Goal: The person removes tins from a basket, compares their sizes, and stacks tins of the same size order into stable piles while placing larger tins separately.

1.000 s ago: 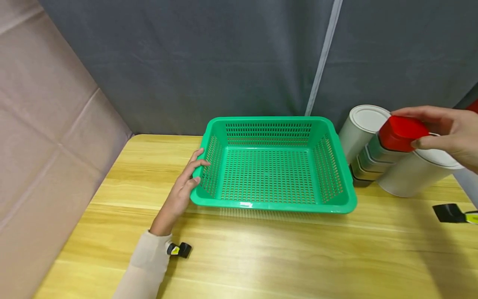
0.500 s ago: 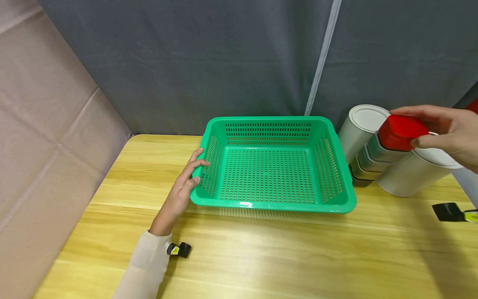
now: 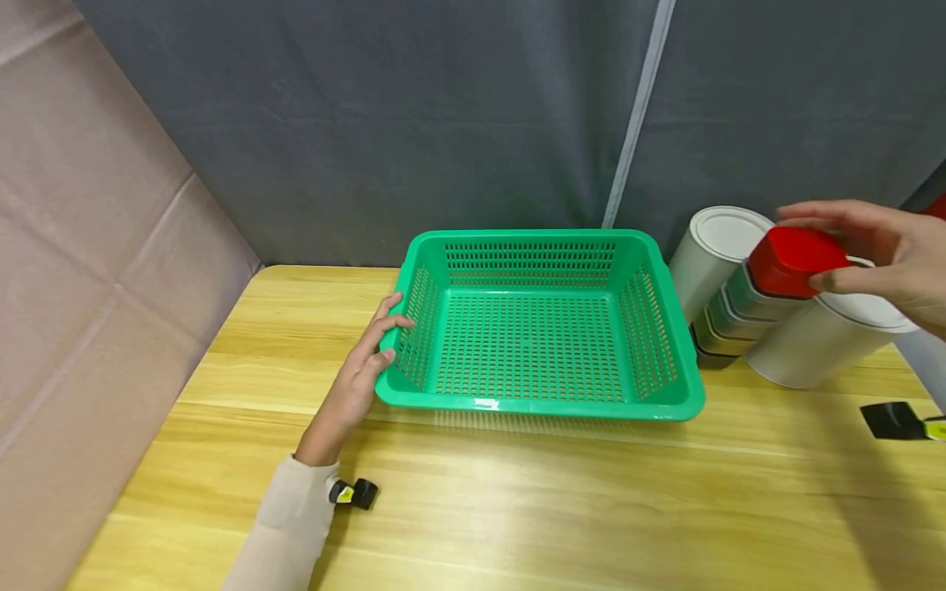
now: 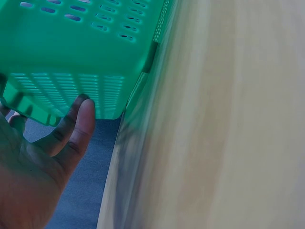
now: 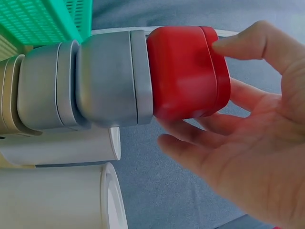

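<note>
A green plastic basket (image 3: 539,408) with slotted walls stands on the wooden table. My left hand (image 3: 360,365) holds its left rim, with fingertips over the edge and other fingers against the outer wall in the left wrist view. At the right, a red square tin (image 3: 798,263) with rounded corners tops a stack of similar tins. A silver tin (image 5: 109,78) sits directly under it, and a gold tin (image 5: 12,95) is lower down. My right hand (image 3: 897,263) is spread loosely around the red tin, its thumb tip at the lid edge and its lower fingers slightly apart from the side.
Two white cylindrical cans stand by the stack, a rear can (image 3: 727,234) and a front can (image 3: 805,345). A grey curtain (image 3: 443,123) hangs behind the table (image 3: 517,501), and a beige cloth wall (image 3: 111,246) rises on the left.
My right fingers have lifted slightly away from the red tin, which stays on top of the stack. The left hand and the basket look the same.
</note>
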The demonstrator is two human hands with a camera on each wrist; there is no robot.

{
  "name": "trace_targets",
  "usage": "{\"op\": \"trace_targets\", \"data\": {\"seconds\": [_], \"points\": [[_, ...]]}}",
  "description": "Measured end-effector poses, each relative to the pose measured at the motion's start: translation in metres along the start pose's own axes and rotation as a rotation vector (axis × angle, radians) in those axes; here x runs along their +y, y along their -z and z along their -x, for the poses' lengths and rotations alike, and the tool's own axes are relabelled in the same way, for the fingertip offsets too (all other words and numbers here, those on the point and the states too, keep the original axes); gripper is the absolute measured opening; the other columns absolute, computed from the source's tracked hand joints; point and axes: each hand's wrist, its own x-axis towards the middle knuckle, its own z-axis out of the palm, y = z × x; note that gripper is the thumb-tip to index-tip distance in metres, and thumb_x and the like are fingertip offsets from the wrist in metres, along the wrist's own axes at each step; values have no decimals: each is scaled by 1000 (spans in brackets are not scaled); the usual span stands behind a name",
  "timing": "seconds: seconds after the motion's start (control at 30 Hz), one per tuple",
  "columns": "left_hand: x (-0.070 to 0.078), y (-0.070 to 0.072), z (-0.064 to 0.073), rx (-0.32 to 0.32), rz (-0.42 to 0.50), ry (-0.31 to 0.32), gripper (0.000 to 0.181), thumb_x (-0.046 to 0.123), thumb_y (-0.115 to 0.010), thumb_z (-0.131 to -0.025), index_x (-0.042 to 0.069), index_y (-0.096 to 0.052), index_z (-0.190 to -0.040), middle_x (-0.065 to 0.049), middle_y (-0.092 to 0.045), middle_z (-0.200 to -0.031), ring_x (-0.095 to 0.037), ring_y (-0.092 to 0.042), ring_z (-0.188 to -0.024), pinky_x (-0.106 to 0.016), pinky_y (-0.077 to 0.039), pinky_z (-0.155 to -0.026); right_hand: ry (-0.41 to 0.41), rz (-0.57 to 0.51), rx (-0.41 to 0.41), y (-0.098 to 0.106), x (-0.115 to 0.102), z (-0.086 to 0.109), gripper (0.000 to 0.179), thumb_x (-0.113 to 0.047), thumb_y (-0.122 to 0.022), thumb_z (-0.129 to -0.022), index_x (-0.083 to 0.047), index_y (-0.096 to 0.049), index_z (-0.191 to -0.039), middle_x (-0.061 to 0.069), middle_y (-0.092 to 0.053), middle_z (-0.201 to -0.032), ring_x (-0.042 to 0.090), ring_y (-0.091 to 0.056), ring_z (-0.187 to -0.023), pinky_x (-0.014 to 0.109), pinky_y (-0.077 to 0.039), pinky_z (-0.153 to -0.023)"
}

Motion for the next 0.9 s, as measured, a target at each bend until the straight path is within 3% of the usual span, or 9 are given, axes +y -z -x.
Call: {"op": "trace_targets", "data": {"seconds": [0.07, 0.17, 0.3, 0.47, 0.57, 0.67, 0.77, 0.83, 0.9], "points": [[0, 0, 0, -6, 2, -6, 41, 4, -32, -102, -1, -49, -140, -8, -15, -176, -33, -3, -165, -76, -7, -121, 0, 0, 25, -1, -2, 2, 77, 13, -66, -89, -29, -51, -153, -29, -55, -125, -9, -53, -104, 3, -44, -75], [-1, 1, 1, -14, -1, -11, 40, 5, -33, -104, -1, -49, -140, -9, -15, -176, -34, -3, -164, -77, -8, -121, -17, 0, 53, -2, -6, 8, 77, 5, -71, -92, -31, -48, -156, -30, -52, -129, -11, -51, -117, 1, -41, -91], [-1, 2, 2, -17, -19, -6, 39, 6, -34, -105, 1, -50, -141, -9, -15, -176, -34, -4, -164, -77, -8, -121, -49, 25, 64, -5, -10, 14, 78, -4, -72, -96, -33, -40, -161, -28, -47, -140, -6, -38, -144, -4, -22, -107], [1, 5, 3, -28, -43, 18, 39, 6, -35, -107, 3, -50, -143, -7, -15, -176, -34, -3, -165, -76, -10, -121, -63, 59, 85, -9, -17, 18, 79, -11, -70, -99, -34, -33, -164, -19, -37, -164, -3, -24, -156, 16, -3, -126], [2, 9, 3, -34, -72, 36, 38, 7, -36, -109, 5, -51, -144, -5, -16, -176, -34, -5, -165, -74, -15, -122, -73, 88, 110, -12, -22, 22, 77, -16, -68, -101, -33, -30, -166, -22, -28, -168, -4, -18, -158, 32, 3, -131], [5, 12, 3, -39, -118, 50, 39, 10, -38, -111, 8, -52, -147, -2, -18, -176, -33, -9, -164, -72, -20, -122, -73, 125, 156, -17, -27, 28, 75, -20, -65, -102, -28, -28, -167, -20, -24, -171, 2, -14, -161, 37, 3, -131], [10, 14, 5, -51, -176, 68, 42, 15, -39, -113, 11, -51, -152, 2, -18, -176, -31, -11, -164, -72, -23, -121, -71, 148, 218, -24, -33, 36, 73, -21, -62, -104, -21, -27, -167, -7, -20, -175, 12, -13, -164, 41, 1, -131], [15, 16, 7, -60, -220, 88, 44, 18, -39, -113, 16, -48, -157, 5, -16, -177, -29, -12, -164, -72, -25, -120, -70, 141, 261, -29, -37, 40, 71, -20, -60, -105, -16, -26, -167, 7, -19, -176, 24, -12, -165, 41, 0, -131], [19, 18, 9, -66, -274, 108, 47, 22, -40, -113, 21, -45, -160, 7, -13, -177, -30, -12, -164, -73, -23, -120, -66, 133, 292, -35, -43, 45, 70, -19, -56, -105, -9, -24, -167, 21, -17, -174, 39, -10, -163, 49, 1, -131]]}}
